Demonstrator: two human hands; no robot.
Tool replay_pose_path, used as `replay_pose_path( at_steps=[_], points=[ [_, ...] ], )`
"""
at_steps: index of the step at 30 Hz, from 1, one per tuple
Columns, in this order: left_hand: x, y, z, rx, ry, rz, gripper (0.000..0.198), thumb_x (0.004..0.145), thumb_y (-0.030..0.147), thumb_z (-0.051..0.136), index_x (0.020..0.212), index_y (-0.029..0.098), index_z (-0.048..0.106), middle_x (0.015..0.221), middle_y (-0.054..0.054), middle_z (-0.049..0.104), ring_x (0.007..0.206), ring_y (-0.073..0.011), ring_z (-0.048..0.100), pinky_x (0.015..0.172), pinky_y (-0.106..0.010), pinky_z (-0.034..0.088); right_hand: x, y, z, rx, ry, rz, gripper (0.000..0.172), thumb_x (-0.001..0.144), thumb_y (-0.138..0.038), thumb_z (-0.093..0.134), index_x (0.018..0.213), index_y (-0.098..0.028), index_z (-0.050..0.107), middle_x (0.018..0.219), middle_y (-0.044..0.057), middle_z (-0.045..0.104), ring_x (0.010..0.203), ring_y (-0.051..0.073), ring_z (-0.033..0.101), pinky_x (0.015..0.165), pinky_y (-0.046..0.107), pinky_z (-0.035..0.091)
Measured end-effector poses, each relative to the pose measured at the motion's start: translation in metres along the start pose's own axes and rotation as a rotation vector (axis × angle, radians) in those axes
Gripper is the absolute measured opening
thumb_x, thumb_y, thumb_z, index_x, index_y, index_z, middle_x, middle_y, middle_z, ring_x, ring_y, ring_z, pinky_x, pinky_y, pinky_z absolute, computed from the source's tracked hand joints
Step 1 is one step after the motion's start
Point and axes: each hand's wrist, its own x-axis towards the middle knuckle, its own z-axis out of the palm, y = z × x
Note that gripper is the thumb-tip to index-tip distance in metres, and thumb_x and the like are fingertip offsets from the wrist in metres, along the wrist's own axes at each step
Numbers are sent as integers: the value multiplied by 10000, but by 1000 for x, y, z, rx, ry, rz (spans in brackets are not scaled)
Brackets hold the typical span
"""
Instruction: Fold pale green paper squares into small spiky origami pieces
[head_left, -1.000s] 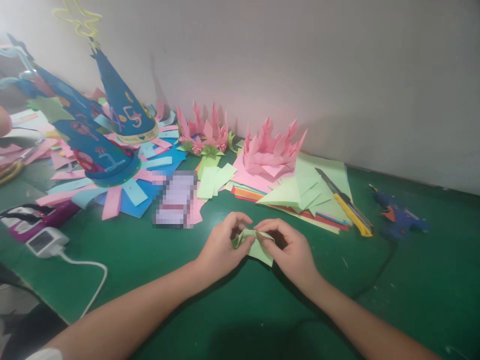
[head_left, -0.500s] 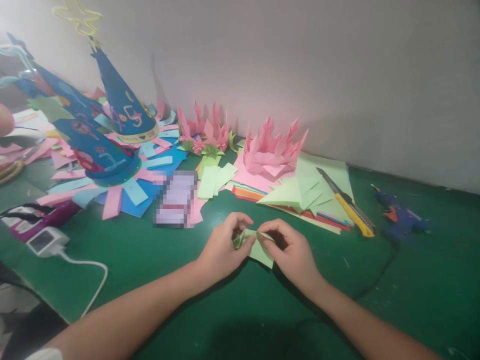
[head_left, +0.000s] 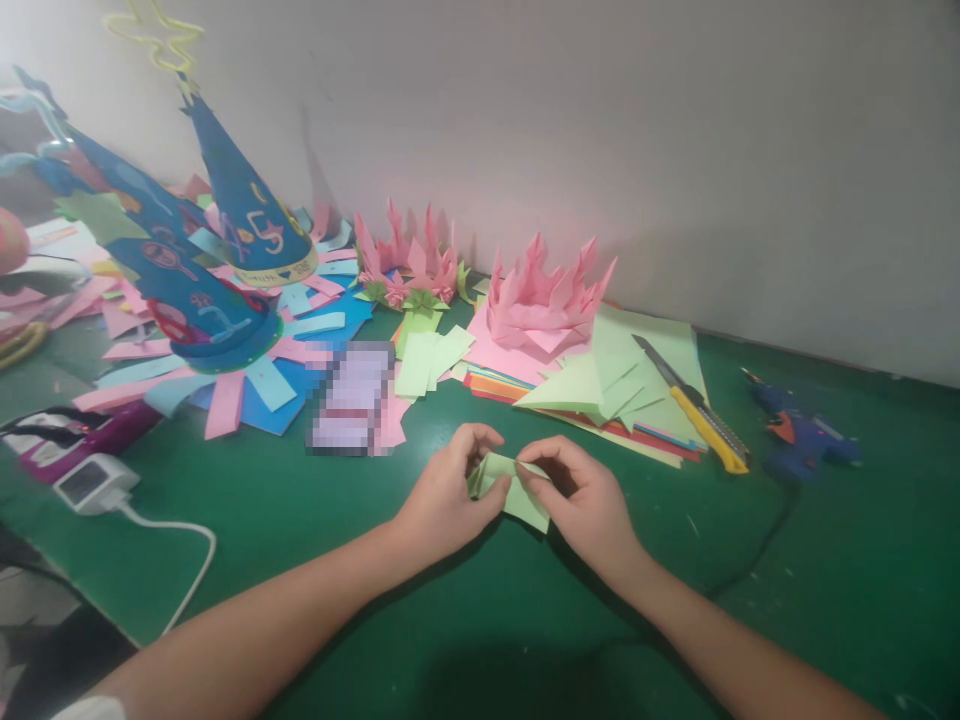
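Observation:
A small piece of light green paper [head_left: 525, 503], partly folded, is held between both hands just above the green table [head_left: 480, 610]. My left hand [head_left: 454, 490] pinches its left side, thumb on the near face. At the upper right edge, my right hand [head_left: 585, 490] grips it between thumb and fingertips. Some of the folds are hidden behind the fingers. Beyond the hands lies a stack of coloured paper [head_left: 652, 340], with a pink folded-paper crown [head_left: 544, 310] standing on its left part.
A yellow utility knife [head_left: 701, 415] rests on the stack's right side with its blade out. Farther right is a blue glue gun [head_left: 806, 440] with a cord. Blue cone hats [head_left: 244, 190], a blurred-out phone [head_left: 351, 398] and a white charger [head_left: 96, 485] occupy the left. A wall closes off the back.
The green paper has shifted very slightly in the fingers, its lower edge now a little higher. Both hands stay in nearly the same place.

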Motion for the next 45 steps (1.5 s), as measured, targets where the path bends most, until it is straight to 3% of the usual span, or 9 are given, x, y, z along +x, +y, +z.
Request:
replay_pose_path(
  at_steps=[9, 20, 27, 45],
  points=[
    [-2, 0, 0, -99, -56, -13, 350, 750, 118, 494, 1069, 229, 404, 860, 8, 508, 733, -125, 521, 627, -241, 413, 0, 2, 0, -3, 7, -13, 38, 824, -205, 559, 829, -204, 597, 793, 24, 627, 757, 163, 604, 680, 264, 498],
    [0, -1, 2, -157, -29, -19, 328, 764, 133, 519, 1063, 220, 415, 836, 11, 498, 749, -123, 524, 647, -233, 430, -1, -1, 0, -20, 27, -40, 34, 816, -197, 564, 824, -209, 595, 783, 19, 633, 738, 163, 611, 667, 261, 500],
    [-2, -3, 4, -293, -12, 64, 343, 771, 80, 511, 1066, 221, 405, 936, -23, 517, 852, -124, 545, 742, -239, 459, -4, -1, -2, 2, 75, -193, 100, 804, -138, 540, 827, -221, 590, 847, 31, 646, 826, 181, 620, 733, 301, 505],
    [-1, -3, 5, -262, 2, 24, 274, 806, 171, 536, 1052, 216, 423, 854, -6, 521, 813, -127, 546, 717, -239, 452, -3, -1, -2, -73, 71, -251, 182, 764, -71, 526, 824, -231, 588, 839, 19, 648, 805, 172, 619, 718, 295, 495]
  ],
)
